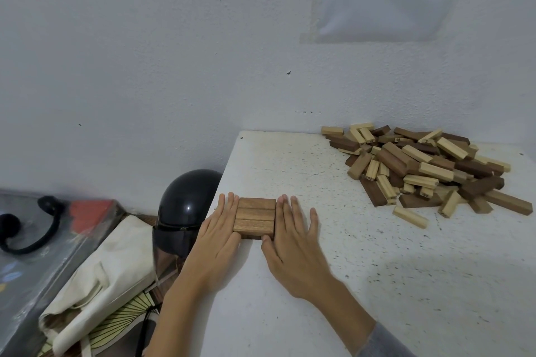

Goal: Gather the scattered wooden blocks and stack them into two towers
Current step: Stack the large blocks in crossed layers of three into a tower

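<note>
1. Three-block layer [254,217]: dark wooden blocks lie side by side, long faces touching, close to the left edge of the tabletop [377,284]. Whether another layer lies beneath cannot be told.
2. Loose pile [426,168]: the remaining light and dark blocks lie heaped toward the far right corner, well apart from the layer.
3. Handling (judged): the blocks look rigid, light and smooth-faced, so they probably slide easily and slip out of line. Single blocks are best pinched across the long side faces; a layer is best squared by pressing on its ends.
4. Left hand [216,236]: fingers [229,206] straight and together, flat against the layer's left end; nothing grasped.
5. Right hand [293,246]: fingers [285,209] straight, slightly spread, against the right end, thumb at the near right corner; nothing grasped.
6. Beyond the left edge: a black helmet [185,203] and a cloth bag [110,275].
</note>
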`<act>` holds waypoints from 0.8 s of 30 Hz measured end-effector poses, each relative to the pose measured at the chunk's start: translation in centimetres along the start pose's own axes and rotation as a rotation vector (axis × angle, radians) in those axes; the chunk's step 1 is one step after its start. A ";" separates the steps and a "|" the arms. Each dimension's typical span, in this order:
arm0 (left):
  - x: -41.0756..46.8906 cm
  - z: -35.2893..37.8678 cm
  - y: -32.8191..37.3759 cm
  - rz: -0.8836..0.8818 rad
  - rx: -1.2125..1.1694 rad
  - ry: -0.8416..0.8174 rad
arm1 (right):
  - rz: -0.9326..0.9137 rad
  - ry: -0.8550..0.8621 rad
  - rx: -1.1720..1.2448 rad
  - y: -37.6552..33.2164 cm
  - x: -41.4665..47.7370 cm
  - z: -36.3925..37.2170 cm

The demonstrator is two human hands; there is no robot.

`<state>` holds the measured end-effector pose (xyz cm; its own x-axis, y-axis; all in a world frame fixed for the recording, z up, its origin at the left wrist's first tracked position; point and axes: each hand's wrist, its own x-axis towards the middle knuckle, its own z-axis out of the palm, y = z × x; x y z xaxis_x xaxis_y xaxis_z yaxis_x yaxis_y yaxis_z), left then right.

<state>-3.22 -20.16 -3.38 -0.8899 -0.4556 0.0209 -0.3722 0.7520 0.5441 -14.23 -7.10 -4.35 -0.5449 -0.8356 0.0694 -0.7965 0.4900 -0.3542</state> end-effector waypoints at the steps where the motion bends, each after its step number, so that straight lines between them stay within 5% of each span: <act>1: 0.0 0.1 -0.1 0.002 0.000 0.000 | 0.000 -0.017 -0.006 0.0 0.0 -0.1; 17: -0.2 -0.4 0.7 -0.002 -0.020 0.019 | 0.016 -0.059 -0.015 0.0 -0.1 -0.5; 24: -1.1 -0.2 1.1 -0.061 -0.339 0.205 | 0.058 0.052 0.226 0.5 -0.4 -1.0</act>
<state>-2.61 -18.95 -2.66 -0.7850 -0.6061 0.1280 -0.2842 0.5361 0.7949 -14.67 -6.31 -3.62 -0.6052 -0.7911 0.0890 -0.6881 0.4636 -0.5582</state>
